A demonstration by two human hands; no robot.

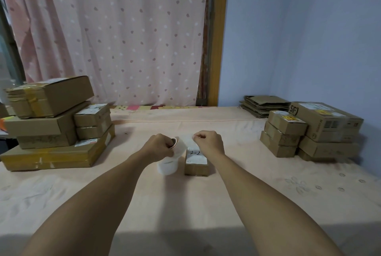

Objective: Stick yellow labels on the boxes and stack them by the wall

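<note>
My left hand (161,144) is closed on the roll (174,147). At 3 o'clock, my right hand (209,141) pinches its strip (188,140) above the box (196,163).

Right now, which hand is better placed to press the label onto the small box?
Likely the right hand: it pinches the strip's free end directly above the small box. The left hand is occupied holding the label roll.
</note>
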